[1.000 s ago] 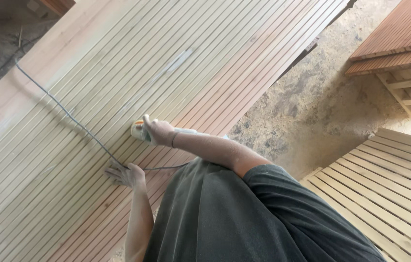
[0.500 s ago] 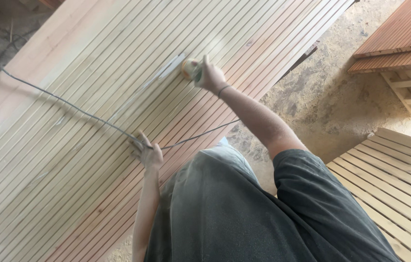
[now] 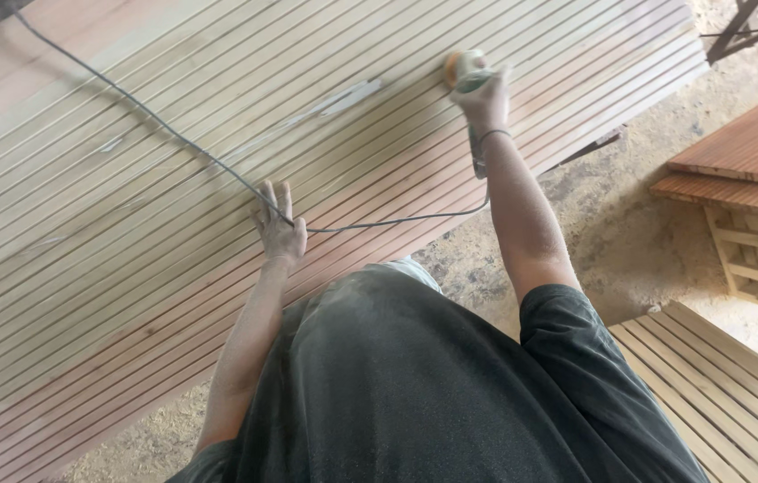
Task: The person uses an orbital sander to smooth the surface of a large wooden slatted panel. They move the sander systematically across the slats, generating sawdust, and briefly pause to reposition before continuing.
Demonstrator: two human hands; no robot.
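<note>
A large grooved wooden panel of pale and reddish slats fills the left and centre of the view. My right hand is stretched out far over it, gripping a small powered sander with an orange pad pressed on the slats. My left hand lies flat on the panel near its front edge, fingers spread, with the sander's grey cord running under it and off to the upper left. A pale filler patch marks the wood left of the sander.
The floor to the right is covered in sawdust. A stack of reddish slatted panels on a wooden frame stands at the right. Another pale slatted panel lies at the lower right.
My right hand has swept the sander along the slats from close to my body out to the far right of the panel. My left hand stayed on the cord.
</note>
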